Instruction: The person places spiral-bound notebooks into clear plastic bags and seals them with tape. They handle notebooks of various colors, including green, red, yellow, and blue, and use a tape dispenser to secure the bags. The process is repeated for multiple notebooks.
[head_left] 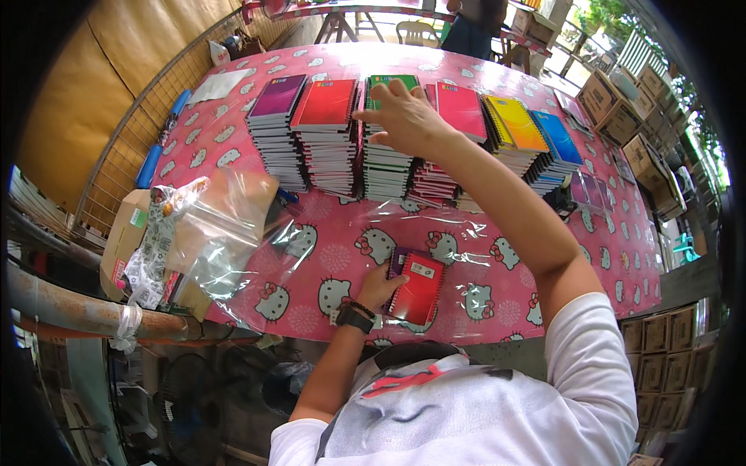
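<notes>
Under left hand — red notebook

1 head-worn fisheye view looks steeply down, close over the table, its rim perhaps bent by distortion.

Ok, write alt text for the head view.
A person's right hand reaches over the green-covered spiral notebook stack in a row of coloured stacks, while the left hand rests on a small red spiral notebook on the pink cartoon-cat tablecloth.
</notes>
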The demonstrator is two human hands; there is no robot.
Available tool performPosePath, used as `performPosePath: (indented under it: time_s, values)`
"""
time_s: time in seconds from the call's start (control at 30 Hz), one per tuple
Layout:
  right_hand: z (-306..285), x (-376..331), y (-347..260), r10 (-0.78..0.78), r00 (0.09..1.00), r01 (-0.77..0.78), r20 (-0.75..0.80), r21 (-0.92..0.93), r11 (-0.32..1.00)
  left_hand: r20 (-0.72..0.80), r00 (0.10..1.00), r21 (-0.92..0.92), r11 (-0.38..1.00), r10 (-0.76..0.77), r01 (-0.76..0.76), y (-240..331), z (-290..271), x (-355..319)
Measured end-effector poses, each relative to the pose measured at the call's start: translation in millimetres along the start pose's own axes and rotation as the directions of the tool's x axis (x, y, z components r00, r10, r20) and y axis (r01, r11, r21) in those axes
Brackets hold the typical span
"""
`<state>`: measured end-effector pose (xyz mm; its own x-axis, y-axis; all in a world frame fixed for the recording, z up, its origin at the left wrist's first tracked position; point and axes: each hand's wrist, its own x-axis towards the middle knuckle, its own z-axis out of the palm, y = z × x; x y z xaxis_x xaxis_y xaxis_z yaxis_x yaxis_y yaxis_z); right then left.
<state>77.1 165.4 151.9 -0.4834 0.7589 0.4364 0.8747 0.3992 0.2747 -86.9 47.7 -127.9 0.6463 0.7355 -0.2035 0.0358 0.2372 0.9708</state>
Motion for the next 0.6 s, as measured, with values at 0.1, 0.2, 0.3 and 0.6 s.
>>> performPosePath:
  time_s: [0.1, 0.2, 0.3, 0.6]
  values:
    - [9.8, 14.6, 6.9, 0.031, 0.985, -0.033, 0.17, 0.01, 0.999, -0.037, 0.999, 0.034, 0.999, -0.021, 0.023, 2.6, 1.9, -0.3]
    - [9.6, 22.7, 20.9, 0.046, 0.992, -0.053, 0.119, 0.058, 0.997, 0.005, 0.999, -0.007, 0.999, 0.043, -0.043, 4.6, 3.3, 0.6]
    - [-9.8, 10.5, 49.2, 0.214, 0.973, -0.203, -0.091, 0.11, 0.973, 0.067, 0.996, 0.014, 0.998, 0.064, -0.065, 15.5, 12.2, -1.5]
    - [42.5, -168.5, -47.3, -0.292, 0.813, -0.502, 0.504, 0.86, 0.087, 0.206, 0.965, -0.36, 0.929, 0.163, -0.079, -39.8, -16.5, 23.5]
